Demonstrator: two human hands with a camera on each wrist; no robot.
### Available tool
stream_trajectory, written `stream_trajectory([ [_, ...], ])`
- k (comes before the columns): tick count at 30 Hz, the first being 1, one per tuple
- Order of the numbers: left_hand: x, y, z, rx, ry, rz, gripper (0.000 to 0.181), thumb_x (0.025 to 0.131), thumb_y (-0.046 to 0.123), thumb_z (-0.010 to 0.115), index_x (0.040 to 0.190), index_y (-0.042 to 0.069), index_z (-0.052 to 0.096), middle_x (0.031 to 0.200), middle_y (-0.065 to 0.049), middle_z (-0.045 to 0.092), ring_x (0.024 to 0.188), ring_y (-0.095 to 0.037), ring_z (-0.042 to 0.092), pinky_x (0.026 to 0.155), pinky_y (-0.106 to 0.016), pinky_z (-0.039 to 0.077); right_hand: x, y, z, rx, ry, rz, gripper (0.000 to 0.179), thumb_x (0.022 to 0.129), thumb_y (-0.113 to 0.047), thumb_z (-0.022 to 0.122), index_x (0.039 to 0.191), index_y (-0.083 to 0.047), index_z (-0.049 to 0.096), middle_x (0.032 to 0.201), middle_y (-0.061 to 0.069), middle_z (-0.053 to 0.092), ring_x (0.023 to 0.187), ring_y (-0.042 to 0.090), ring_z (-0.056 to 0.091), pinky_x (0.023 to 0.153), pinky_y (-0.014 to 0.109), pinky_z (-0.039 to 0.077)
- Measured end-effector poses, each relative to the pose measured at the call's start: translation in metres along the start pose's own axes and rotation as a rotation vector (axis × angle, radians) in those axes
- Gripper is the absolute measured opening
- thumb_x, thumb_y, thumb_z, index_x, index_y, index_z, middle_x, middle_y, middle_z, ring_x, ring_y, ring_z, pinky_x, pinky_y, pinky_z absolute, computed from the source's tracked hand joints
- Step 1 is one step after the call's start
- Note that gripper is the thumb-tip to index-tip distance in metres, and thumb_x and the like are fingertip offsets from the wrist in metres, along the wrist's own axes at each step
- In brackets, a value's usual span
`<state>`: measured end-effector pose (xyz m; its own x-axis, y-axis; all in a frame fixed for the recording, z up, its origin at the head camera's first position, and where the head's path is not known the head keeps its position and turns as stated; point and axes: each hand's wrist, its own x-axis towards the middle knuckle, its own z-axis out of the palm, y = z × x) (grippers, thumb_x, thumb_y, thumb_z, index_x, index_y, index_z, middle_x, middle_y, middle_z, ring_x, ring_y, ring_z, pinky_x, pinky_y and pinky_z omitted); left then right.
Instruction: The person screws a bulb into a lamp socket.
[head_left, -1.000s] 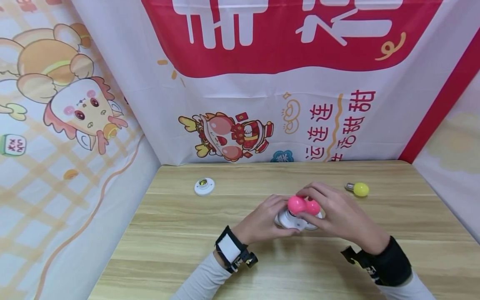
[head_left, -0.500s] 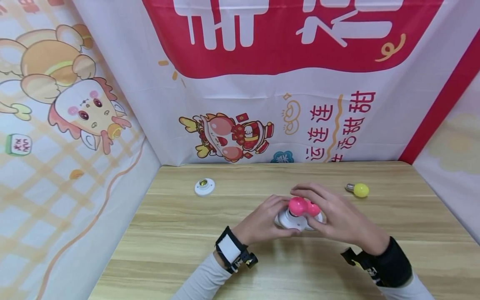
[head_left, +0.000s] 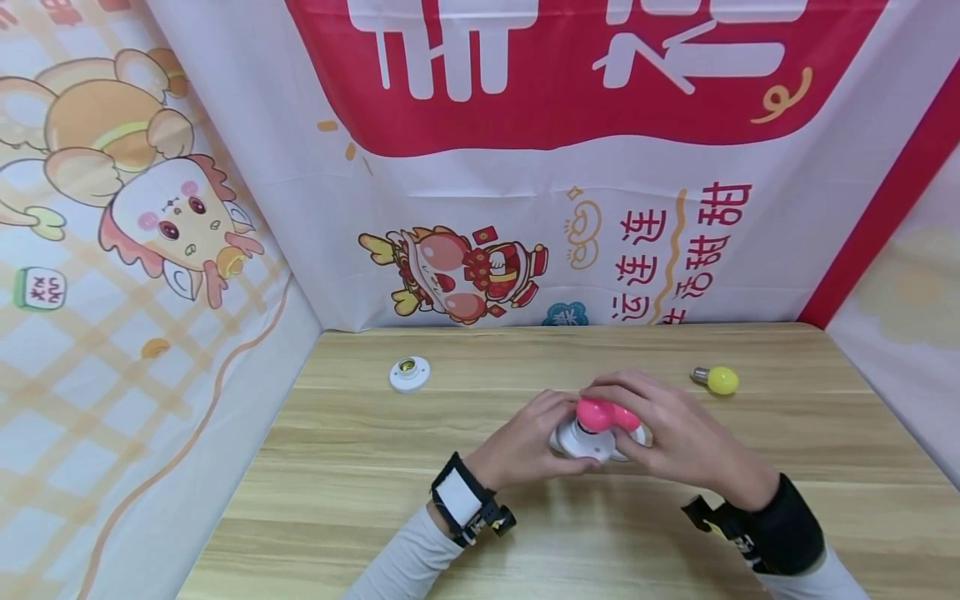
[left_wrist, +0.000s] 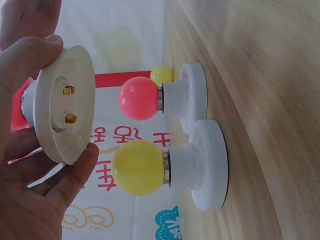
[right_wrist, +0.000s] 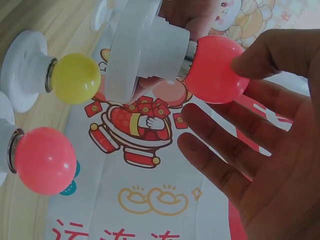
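Observation:
My left hand (head_left: 528, 446) grips a white lamp holder (left_wrist: 67, 105) by its round base, raised above the table. Two brass-coloured terminals show on the underside in the left wrist view. A pink light bulb (right_wrist: 215, 69) sits in this holder, its metal collar partly visible. My right hand (head_left: 667, 425) pinches that bulb, the thumb on its near side and the index finger mostly hidden behind it; the other fingers are spread below. Close beneath stand two more white holders, one bearing a pink bulb (left_wrist: 140, 98), the other a yellow bulb (left_wrist: 139, 167).
A white lamp holder without a bulb (head_left: 408, 374) lies at the back left of the wooden table (head_left: 337, 500). Toward the back right, a loose yellow bulb (head_left: 722, 381) rests on its side. Printed cloth (head_left: 465, 183) hangs behind the table.
My right hand's fingers loosened and shifted left across the bulb half a second ago, then came back down around it. My left hand keeps its grip in the same place.

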<state>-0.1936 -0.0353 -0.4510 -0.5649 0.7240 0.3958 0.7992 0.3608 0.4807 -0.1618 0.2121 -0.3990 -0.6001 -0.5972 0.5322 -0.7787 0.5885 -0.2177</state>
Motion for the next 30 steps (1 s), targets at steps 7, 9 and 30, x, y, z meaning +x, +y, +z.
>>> stream_trajectory([
  [7,-0.0003,-0.0015,0.0016,-0.003,-0.004,0.003,0.08,0.089,0.039,0.088,0.155,0.012,0.052,0.152,-0.004,0.061,0.139,-0.015,0.056,0.115,-0.021,0.049,-0.0003,-0.0005,0.001,-0.022,0.005,0.03,0.048,0.083,-0.018,0.084,0.13,-0.017,0.072,0.128,0.002,0.071,0.115,0.022,0.071,0.092,0.047,0.067],
  [9,-0.0002,-0.0018,0.002,-0.01,-0.009,0.0,0.079,0.089,0.038,0.088,0.155,0.012,0.052,0.152,-0.004,0.061,0.139,-0.015,0.056,0.115,-0.021,0.049,0.0,-0.0009,0.0012,-0.025,0.002,0.038,0.048,0.083,-0.02,0.085,0.129,-0.017,0.072,0.126,0.001,0.071,0.112,0.02,0.072,0.091,0.045,0.067],
  [30,0.0,-0.0039,0.0043,0.028,-0.015,0.006,0.076,0.091,0.042,0.086,0.153,0.013,0.054,0.152,-0.002,0.061,0.139,-0.013,0.056,0.113,-0.016,0.049,0.0041,-0.0025,0.0028,-0.077,0.006,0.122,0.043,0.085,-0.042,0.09,0.113,-0.015,0.072,0.105,-0.003,0.073,0.087,0.011,0.072,0.075,0.029,0.066],
])
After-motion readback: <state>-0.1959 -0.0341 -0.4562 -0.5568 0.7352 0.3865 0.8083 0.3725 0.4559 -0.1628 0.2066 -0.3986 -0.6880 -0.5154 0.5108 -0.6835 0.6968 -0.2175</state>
